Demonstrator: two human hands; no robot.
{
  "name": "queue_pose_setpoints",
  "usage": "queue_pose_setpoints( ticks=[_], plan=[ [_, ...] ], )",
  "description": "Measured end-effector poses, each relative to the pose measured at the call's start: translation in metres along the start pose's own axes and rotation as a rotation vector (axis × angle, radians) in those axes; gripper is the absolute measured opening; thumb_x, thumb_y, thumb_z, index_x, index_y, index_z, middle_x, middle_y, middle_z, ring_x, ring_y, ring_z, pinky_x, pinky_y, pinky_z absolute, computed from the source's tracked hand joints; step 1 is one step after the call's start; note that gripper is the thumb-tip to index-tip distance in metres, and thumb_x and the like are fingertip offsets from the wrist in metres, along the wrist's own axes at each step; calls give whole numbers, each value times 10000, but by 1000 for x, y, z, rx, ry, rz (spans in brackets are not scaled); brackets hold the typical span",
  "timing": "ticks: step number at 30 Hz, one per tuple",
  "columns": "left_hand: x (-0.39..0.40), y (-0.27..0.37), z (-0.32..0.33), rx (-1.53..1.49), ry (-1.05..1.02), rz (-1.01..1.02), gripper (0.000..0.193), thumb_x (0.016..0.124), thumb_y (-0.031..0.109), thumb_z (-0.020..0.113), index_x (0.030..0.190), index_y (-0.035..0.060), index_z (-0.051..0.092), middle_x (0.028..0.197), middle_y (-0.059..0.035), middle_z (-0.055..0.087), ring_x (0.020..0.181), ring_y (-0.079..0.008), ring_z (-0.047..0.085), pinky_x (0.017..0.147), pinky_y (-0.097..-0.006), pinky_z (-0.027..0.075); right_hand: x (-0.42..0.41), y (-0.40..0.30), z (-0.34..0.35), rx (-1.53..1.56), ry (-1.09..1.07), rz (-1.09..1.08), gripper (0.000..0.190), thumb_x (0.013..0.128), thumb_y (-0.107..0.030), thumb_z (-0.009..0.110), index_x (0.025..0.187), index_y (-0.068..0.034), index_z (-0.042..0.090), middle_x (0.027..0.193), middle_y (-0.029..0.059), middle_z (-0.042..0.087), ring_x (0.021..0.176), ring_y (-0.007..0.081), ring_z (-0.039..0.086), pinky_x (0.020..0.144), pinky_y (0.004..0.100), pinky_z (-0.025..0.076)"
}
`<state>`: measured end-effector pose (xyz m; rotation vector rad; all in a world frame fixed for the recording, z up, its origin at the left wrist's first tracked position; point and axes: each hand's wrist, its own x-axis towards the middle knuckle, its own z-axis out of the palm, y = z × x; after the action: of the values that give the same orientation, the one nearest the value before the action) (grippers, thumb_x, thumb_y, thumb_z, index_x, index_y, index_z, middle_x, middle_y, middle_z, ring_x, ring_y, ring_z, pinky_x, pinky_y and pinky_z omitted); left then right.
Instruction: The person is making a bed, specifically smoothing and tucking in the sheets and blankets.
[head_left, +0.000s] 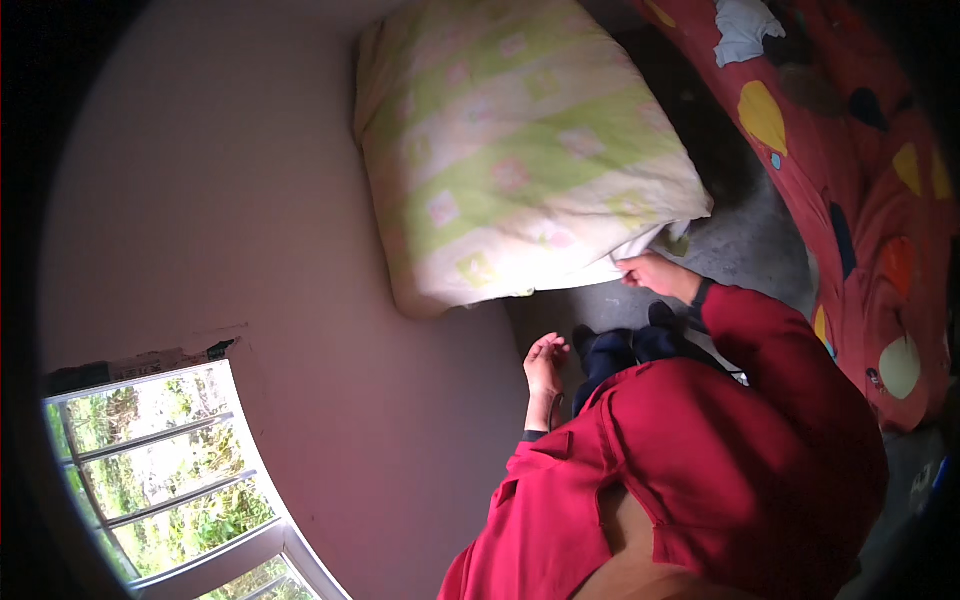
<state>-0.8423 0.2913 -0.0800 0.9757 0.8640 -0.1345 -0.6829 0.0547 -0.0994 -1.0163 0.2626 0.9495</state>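
Observation:
A green, cream and pink patterned bed sheet (495, 165) covers the mattress of a bed that stands against the wall. At the mattress's near right corner, my right hand (649, 271) pinches the edge of a white cloth (634, 247) that shows from under the patterned sheet. My left hand (547, 360) is raised below the near edge of the bed, apart from the sheet, fingers bent and nothing seen in it.
On the right, a second bed has a red cover (862, 225) with coloured spots and a white cloth (742, 30) on it. Grey floor (757, 240) lies between the beds. A barred window (165, 457) is at lower left in the pale wall (225, 225).

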Motion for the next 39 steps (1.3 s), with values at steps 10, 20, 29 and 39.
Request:
queue_pose_setpoints(
  ticks=[10,20,29,39],
  plan=[
    [53,62,3,75,-191,-36,178,845,114,402,964,38,510,824,-57,581,672,-153,559,588,-249,430,-7,26,39,-26,322,-112,116,751,-186,536,727,-79,497,640,6,505,557,113,492,493,238,380],
    [46,57,19,175,-372,-126,176,840,114,412,972,39,501,824,-58,573,693,-164,547,619,-266,422,-31,18,-56,-164,1024,-580,250,743,-242,575,867,-41,493,697,5,512,619,121,506,525,258,402],
    [23,48,90,240,-322,-100,152,799,57,480,943,27,520,846,-89,573,724,-195,555,678,-298,460,-35,-49,-93,-803,990,-275,438,656,-324,597,925,-3,469,942,185,520,889,326,507,747,384,414],
    [7,34,212,578,-341,-86,179,787,42,462,956,23,518,849,-89,571,704,-175,560,618,-245,440,-50,-44,-99,-751,1019,-813,184,641,-137,520,774,-25,462,738,158,501,694,340,518,606,416,412]
  ],
)
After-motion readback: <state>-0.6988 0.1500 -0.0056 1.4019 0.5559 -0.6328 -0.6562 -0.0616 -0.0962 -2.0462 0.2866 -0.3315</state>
